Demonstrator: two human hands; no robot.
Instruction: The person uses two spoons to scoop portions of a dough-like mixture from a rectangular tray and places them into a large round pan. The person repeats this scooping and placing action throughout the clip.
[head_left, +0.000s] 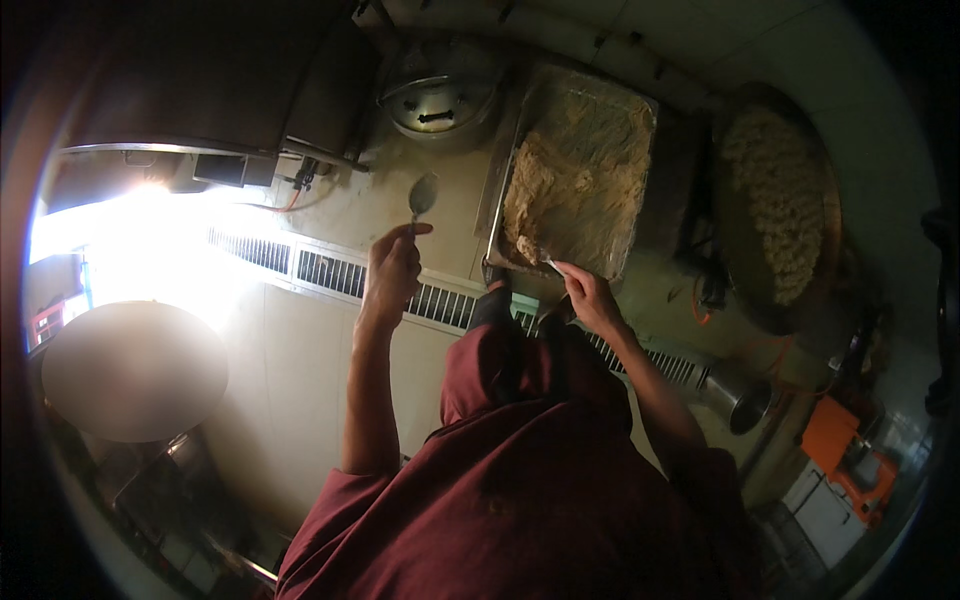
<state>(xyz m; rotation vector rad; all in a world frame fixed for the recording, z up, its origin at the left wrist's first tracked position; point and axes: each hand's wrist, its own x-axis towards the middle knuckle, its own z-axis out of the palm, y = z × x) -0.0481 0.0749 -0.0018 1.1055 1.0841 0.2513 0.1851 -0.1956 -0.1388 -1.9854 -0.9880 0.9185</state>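
My left hand (393, 266) grips the handle of a metal spoon (423, 193), its bowl pointing away from me over the floor. With my right hand (589, 297) I hold a utensil with a pale handle (556, 267); its far end meets a lump of the brownish, paste-like food (534, 180) at the near edge of a large rectangular metal tray (493, 238). The food is heaped thickly on the tray's left and near side and spread thinner towards the far end. What kind of utensil is in my right hand cannot be told, as the food covers its tip.
Right of the tray stands a large round pan (831, 217) of pale, lumpy food. A lidded metal pot (436, 112) is beyond my left hand. A floor drain grating (330, 271) crosses near my feet. A metal pot (742, 397) and an orange plastic stool (831, 431) are at right.
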